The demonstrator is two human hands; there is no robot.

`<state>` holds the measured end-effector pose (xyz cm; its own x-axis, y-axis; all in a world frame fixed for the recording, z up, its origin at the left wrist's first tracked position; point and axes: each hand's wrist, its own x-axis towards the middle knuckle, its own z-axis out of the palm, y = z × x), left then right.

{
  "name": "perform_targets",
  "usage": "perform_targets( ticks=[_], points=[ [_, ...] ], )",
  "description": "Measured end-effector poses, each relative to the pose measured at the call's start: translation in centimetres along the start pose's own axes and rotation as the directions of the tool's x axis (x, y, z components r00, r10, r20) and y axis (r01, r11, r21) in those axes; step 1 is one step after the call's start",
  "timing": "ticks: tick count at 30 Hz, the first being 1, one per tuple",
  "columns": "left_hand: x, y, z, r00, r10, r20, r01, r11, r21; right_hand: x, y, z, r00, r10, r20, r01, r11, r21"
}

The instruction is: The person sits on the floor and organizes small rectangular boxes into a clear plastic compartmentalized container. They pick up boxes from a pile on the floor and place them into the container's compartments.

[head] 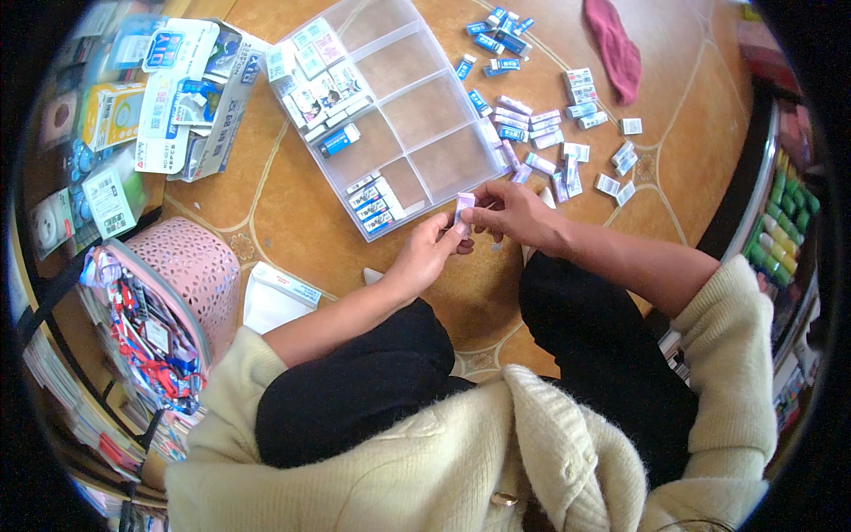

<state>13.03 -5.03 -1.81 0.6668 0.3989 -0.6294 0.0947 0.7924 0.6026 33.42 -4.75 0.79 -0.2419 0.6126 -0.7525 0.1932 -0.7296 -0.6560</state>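
Just beyond my knees, my left hand (429,251) pinches a small lilac-and-white wrapped block (465,201), which looks like an eraser. The fingers of my right hand (522,211) touch the block's other side. Both hands are over the near right corner of a clear plastic divided box (404,149). Its left compartments hold white-and-blue blocks (372,206), a blue block (339,141) and several printed white packs (329,96). To the right of the box, lilac-and-white blocks (512,114) and blue-and-white blocks (508,40) lie loose on the floor.
A pink perforated basket (193,266) of lanyard-like straps is at the left, near an open white carton (282,299). A printed cardboard box (223,106) stands farther back. A dark red cloth (615,53) lies at the far right. Stocked shelves (774,219) border the right side.
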Motion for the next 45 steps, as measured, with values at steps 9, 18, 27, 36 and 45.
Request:
perform_targets(
  ticks=[9,18,27,36,45],
  points=[
    [-0.5,-0.1,-0.3,0.989,-0.075,-0.125,0.083,0.995,0.059,7.7,-1.4,-1.6,0.989,-0.147,0.021,0.139,0.872,-0.469],
    [-0.8,0.1,-0.9,0.991,-0.118,-0.064,0.125,0.986,0.113,11.5,-0.1,-0.1,0.995,-0.084,0.045,0.095,0.812,-0.576],
    [-0.7,0.2,-1.0,0.989,-0.121,-0.09,0.129,0.987,0.093,10.5,-0.9,-0.1,0.97,-0.239,0.05,0.198,0.652,-0.732],
    [-0.8,0.4,-1.3,0.987,-0.15,-0.064,0.158,0.978,0.14,11.6,0.5,-0.2,0.984,-0.154,-0.094,0.086,0.859,-0.504],
    [-0.5,0.2,-2.2,0.986,-0.12,-0.117,0.129,0.989,0.077,11.4,0.6,-0.5,0.984,-0.174,-0.039,0.14,0.891,-0.433]
  ],
)
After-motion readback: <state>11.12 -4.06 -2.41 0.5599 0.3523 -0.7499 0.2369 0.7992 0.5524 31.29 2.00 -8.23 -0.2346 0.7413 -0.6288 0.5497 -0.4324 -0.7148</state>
